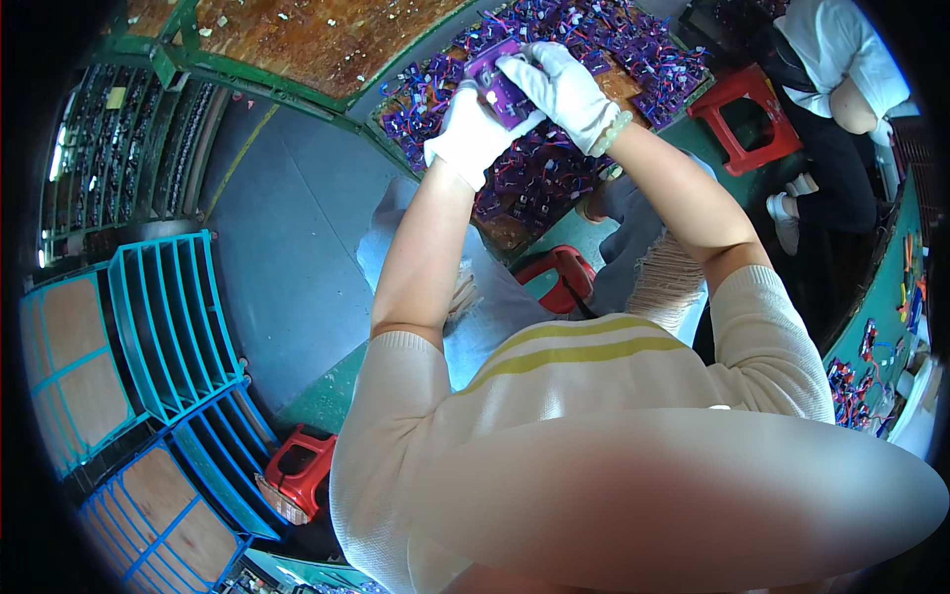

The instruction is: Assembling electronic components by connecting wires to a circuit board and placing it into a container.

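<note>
Both of my hands wear white gloves and are raised over a wide pile of small purple circuit boards (539,178) with red and blue wires. Between them is one purple circuit board (505,97), held at a tilt. My left hand (468,137) grips it from the left and below. On its right side, my right hand (566,91) closes round the board, fingers across its face. A pale bead bracelet (612,134) circles my right wrist. Small parts on the board are too fine to make out.
A brown wooden table with a green frame (297,45) stands at the far left. Turquoise slotted racks (173,327) are on the left, a red stool (302,470) beside them. At the right, a person (841,69) sits near another red stool (747,119). A green workbench (871,307) carries wired parts.
</note>
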`<state>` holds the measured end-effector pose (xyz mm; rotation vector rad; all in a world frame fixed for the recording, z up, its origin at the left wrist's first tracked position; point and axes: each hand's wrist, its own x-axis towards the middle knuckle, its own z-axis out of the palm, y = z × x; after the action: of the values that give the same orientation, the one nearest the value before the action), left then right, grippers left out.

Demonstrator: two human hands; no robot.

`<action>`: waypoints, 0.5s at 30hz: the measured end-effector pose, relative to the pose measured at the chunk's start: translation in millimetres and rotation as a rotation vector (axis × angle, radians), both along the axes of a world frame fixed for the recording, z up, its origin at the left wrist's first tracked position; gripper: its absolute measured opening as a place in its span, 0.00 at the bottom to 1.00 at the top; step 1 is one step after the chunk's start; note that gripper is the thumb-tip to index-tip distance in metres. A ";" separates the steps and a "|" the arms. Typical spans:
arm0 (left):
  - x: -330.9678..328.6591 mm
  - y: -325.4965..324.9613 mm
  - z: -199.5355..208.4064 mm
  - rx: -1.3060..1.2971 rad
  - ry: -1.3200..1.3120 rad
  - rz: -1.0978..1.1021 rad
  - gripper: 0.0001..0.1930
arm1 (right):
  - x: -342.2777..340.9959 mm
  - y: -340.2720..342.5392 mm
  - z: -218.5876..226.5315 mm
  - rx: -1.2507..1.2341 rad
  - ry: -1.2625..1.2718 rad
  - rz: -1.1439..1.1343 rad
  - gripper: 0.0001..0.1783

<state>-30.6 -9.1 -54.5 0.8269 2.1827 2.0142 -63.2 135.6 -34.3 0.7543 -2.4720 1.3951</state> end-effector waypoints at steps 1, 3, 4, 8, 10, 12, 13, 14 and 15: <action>0.8 -4.1 1.9 0.510 -0.554 0.038 0.28 | -3.8 -0.9 -1.0 -0.070 -0.017 -0.054 0.22; 8.5 -5.1 13.3 1.015 -1.106 0.087 0.34 | -4.1 2.5 0.5 -0.038 0.053 -0.123 0.20; 13.5 7.0 30.5 0.710 -0.956 0.433 0.31 | -8.1 6.0 -4.0 0.021 0.204 -0.210 0.19; 25.6 22.1 39.8 0.078 -0.290 0.675 0.22 | -6.9 7.7 -3.3 0.032 0.364 -0.208 0.17; 24.1 20.3 42.2 -0.114 -0.189 0.790 0.22 | -5.9 8.8 1.9 0.125 0.480 -0.147 0.17; 22.6 20.5 42.1 -0.024 -0.272 0.826 0.26 | -6.4 7.0 0.5 0.217 0.644 -0.115 0.15; 20.3 18.7 38.6 -0.024 -0.272 0.825 0.26 | -7.4 7.9 -0.2 0.218 0.645 -0.116 0.15; 15.8 15.9 31.0 0.111 -0.379 0.790 0.27 | -8.4 9.3 0.1 0.117 0.552 -0.051 0.13; 13.3 13.0 25.5 0.245 -0.486 0.753 0.28 | -7.6 9.4 1.5 0.015 0.456 0.015 0.11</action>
<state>-17.3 3.8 -29.0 -0.5519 2.1346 2.4491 -70.7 144.9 -32.8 0.9710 -2.1253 1.0632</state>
